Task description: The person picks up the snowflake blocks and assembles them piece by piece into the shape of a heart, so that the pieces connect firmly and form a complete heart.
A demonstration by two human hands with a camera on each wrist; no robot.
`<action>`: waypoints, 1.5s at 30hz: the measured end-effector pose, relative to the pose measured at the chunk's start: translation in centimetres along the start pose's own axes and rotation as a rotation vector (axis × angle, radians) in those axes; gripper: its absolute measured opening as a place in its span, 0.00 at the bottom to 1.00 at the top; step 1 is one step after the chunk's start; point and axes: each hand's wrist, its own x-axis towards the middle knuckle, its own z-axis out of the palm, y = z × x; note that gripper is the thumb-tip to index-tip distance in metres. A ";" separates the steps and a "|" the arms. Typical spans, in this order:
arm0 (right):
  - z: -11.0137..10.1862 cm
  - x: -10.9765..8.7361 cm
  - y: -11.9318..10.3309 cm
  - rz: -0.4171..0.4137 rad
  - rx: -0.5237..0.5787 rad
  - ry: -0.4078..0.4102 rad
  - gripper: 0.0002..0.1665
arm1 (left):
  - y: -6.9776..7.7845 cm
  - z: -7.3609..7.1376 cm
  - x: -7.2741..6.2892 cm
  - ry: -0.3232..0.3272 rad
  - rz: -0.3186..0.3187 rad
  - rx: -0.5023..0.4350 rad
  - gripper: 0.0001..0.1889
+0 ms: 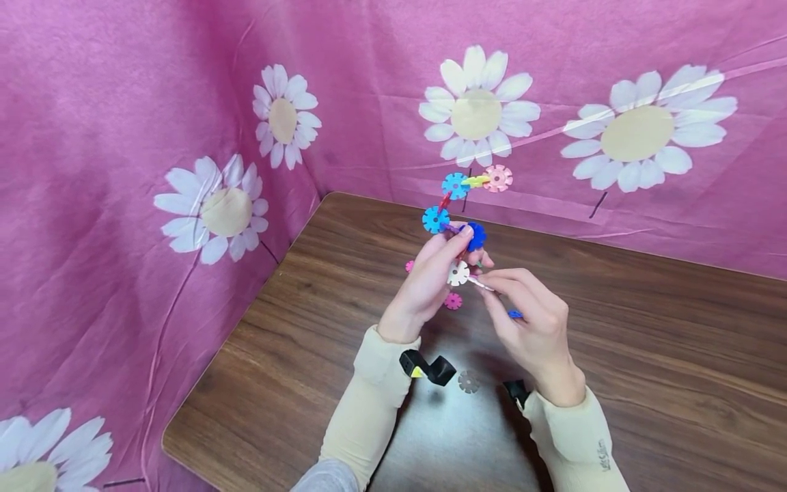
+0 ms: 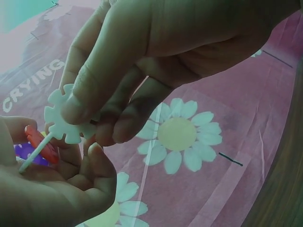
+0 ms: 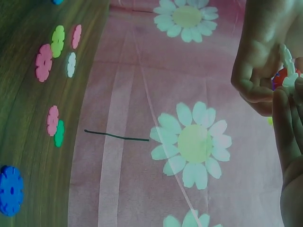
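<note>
My left hand point(image 1: 427, 280) grips a chain of slotted plastic discs. From it, a light blue disc point(image 1: 435, 220), a red one, another light blue one, a yellow one and a pink end disc point(image 1: 499, 179) stick up. The dark blue disc point(image 1: 476, 237) sits by my left thumb, and a white disc point(image 1: 458, 273) shows below. Between thumb and fingers, my right hand point(image 1: 541, 321) pinches another white disc point(image 2: 59, 113), which meets the edge-on white one in the left wrist view. A red disc point(image 2: 41, 143) and a purple disc lie close by; fingers partly hide the joints.
On the wooden table point(image 1: 664, 342) lie a magenta disc point(image 1: 453, 301), a blue disc point(image 1: 515, 313) and a clear greyish disc point(image 1: 468, 381). More loose discs, including a green one point(image 3: 58, 134), appear in the right wrist view. A pink daisy-print cloth point(image 1: 369, 89) hangs behind the table.
</note>
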 end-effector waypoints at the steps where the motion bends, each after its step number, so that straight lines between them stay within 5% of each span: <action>1: 0.0 0.0 0.0 0.000 0.003 0.000 0.14 | 0.0 0.0 0.0 0.001 -0.001 0.000 0.14; 4: 0.0 0.1 -0.1 0.005 0.019 -0.002 0.18 | 0.0 0.0 0.0 0.008 -0.008 0.012 0.12; 10: 0.0 0.0 -0.1 0.034 0.031 -0.013 0.05 | 0.0 0.2 0.0 0.022 -0.021 0.029 0.07; 16: 0.2 -0.1 -0.3 0.068 0.042 0.023 0.12 | -0.1 0.4 0.0 0.023 -0.025 0.023 0.10; 22: 0.7 -0.4 -0.2 0.071 0.089 0.085 0.07 | -0.4 0.9 0.0 0.043 -0.001 0.032 0.10; 28: 0.7 -0.7 0.2 0.045 0.064 0.055 0.07 | -0.4 0.9 -0.2 0.054 -0.029 0.064 0.06; 38: 1.1 -0.7 0.3 0.079 0.199 0.082 0.08 | -0.2 0.2 -0.2 -0.095 -0.117 -0.192 0.15; 45: 1.2 -0.5 0.0 0.065 0.208 0.097 0.07 | -0.1 0.3 -0.2 -0.096 -0.152 -0.237 0.16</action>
